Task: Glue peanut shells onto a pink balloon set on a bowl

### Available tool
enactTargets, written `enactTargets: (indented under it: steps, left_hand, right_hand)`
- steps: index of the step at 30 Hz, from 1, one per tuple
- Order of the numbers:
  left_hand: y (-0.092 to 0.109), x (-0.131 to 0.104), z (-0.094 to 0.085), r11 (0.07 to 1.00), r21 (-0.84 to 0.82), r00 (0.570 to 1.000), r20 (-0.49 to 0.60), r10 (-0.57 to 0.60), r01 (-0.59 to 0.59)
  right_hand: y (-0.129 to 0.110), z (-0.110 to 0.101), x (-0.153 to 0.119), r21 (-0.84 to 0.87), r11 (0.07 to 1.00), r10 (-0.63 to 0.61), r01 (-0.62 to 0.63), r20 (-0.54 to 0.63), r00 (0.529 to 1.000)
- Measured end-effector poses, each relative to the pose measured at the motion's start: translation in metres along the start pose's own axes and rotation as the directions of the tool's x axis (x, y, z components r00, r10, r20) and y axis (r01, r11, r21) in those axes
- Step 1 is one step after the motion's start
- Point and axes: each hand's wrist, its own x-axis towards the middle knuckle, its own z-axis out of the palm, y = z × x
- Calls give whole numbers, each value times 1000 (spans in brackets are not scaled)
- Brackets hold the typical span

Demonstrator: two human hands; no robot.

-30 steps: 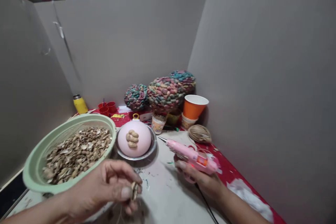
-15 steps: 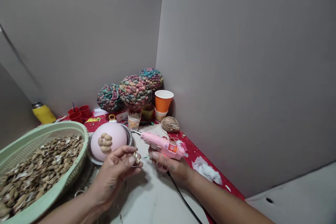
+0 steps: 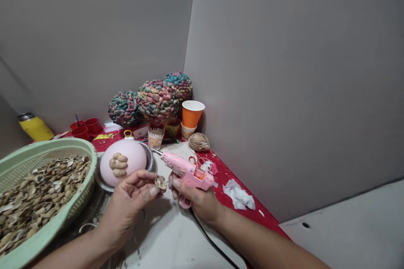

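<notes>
Between the thumb and fingers of my left hand (image 3: 132, 197) is a peanut shell (image 3: 160, 183), its hollow side partly showing. My right hand (image 3: 198, 197) is wrapped round the handle of a pink glue gun (image 3: 187, 170). The gun's metal nozzle points left and away from me, and its black cord trails down toward me. Left of the nozzle a pale pink balloon (image 3: 134, 157) rests in a round metal bowl (image 3: 150, 162). Several peanut shells (image 3: 119, 164) sit in a cluster on the balloon's surface.
A green basket (image 3: 91, 155) of peanut shells stands at the left. Behind are several shell-covered coloured balls (image 3: 158, 100), an orange paper cup (image 3: 192, 114), red cups (image 3: 80, 132), a yellow bottle (image 3: 36, 128) and twine (image 3: 199, 142). Crumpled tissue (image 3: 238, 194) lies at the right, near the grey partition (image 3: 284, 92).
The view has tilted down and shifted slightly right. In my left hand the peanut shell has turned so its hollow shows more. My right hand still grips the glue gun.
</notes>
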Motion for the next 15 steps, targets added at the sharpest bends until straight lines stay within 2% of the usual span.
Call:
enactTargets:
  steps: [6,15]
  left_hand:
    - [-5,-1,-5,984,133,992,-29,125,-120]
    - [-7,-4,0,967,146,978,11,209,-209]
  right_hand:
    - [2,8,-3,4,1000,1,-1,-25,1000]
    - [3,11,-2,-2,1000,-26,26,7,1000]
